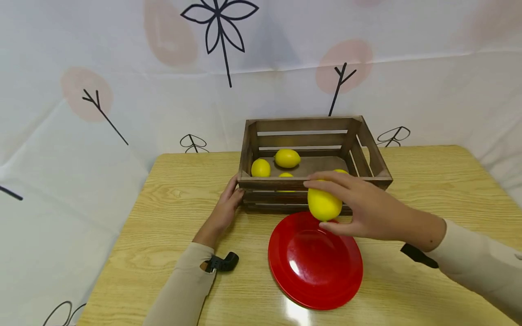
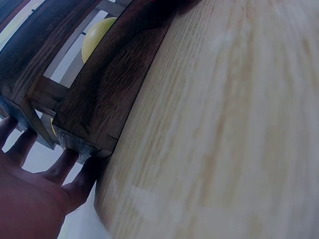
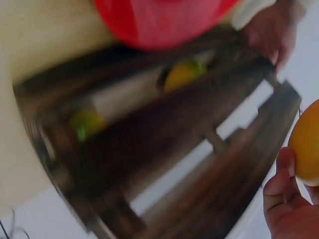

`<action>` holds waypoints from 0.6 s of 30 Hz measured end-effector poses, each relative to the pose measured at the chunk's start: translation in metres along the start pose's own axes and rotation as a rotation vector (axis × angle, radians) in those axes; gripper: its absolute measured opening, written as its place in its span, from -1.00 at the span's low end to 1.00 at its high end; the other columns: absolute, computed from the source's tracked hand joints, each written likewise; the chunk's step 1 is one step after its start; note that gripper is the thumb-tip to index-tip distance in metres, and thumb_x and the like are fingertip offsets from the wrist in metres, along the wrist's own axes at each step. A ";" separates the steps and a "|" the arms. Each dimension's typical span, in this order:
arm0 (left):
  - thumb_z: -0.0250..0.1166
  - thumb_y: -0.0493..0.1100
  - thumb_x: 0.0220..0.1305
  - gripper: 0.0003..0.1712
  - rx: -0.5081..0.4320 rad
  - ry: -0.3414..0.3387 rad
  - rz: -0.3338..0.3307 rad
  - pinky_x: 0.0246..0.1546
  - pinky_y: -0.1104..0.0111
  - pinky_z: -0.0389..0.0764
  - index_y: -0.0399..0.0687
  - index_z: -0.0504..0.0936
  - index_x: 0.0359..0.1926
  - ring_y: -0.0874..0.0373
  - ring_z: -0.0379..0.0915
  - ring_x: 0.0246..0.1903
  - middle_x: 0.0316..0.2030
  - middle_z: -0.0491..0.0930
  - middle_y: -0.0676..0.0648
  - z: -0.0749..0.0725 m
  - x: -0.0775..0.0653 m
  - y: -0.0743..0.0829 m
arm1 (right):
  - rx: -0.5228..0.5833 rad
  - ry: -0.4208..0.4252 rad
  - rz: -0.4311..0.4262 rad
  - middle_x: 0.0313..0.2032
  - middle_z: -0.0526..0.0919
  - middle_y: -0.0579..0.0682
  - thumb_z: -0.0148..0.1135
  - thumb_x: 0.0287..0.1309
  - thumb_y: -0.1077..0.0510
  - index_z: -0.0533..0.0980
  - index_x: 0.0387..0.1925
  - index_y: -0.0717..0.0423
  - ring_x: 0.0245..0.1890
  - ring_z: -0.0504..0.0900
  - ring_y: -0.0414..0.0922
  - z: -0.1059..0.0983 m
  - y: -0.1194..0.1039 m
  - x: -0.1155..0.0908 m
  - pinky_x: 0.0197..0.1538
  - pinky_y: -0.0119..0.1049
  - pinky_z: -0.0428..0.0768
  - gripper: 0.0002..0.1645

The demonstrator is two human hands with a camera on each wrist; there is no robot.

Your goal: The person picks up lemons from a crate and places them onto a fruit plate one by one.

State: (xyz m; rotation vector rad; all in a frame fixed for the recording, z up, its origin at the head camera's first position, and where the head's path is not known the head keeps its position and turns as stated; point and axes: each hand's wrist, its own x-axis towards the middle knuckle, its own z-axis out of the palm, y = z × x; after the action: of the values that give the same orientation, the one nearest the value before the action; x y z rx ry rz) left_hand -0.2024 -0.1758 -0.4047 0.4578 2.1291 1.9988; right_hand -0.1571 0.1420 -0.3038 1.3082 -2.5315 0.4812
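My right hand (image 1: 359, 210) grips a yellow lemon (image 1: 324, 203) between thumb and fingers, above the far rim of a red plate (image 1: 318, 267) and in front of the crate. The same lemon (image 3: 306, 144) shows at the right edge of the right wrist view. My left hand (image 1: 223, 209) rests against the left end of a brown slatted wooden crate (image 1: 293, 182). In the left wrist view its fingertips (image 2: 62, 164) touch the crate's corner, the fingers fairly straight. Several lemons (image 1: 287, 158) lie inside the crate, partly hidden by its front slats and my right hand.
The crate and the plate stand on a light wooden table (image 1: 163, 253), the plate directly before the crate. A white cloth (image 1: 134, 54) with plant and pink blot prints hangs behind. A black wrist mount (image 1: 224, 262) juts from my left sleeve.
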 end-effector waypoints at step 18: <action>-0.18 -0.14 0.46 -0.46 -0.004 0.013 -0.023 0.30 0.06 0.07 0.12 0.00 0.41 0.00 -0.01 0.33 0.42 -0.10 -0.02 0.002 -0.001 0.004 | 0.117 -0.227 0.137 0.26 0.27 -0.15 0.35 -0.08 -0.20 0.30 0.22 -0.29 0.15 0.39 -0.14 0.060 -0.011 -0.034 -0.07 -0.24 0.58 -0.23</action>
State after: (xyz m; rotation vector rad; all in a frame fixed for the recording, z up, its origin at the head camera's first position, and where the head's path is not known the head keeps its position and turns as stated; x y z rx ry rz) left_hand -0.2000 -0.1738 -0.4010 0.4198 2.1279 1.9983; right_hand -0.1335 0.1368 -0.3694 1.3010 -2.8328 0.5437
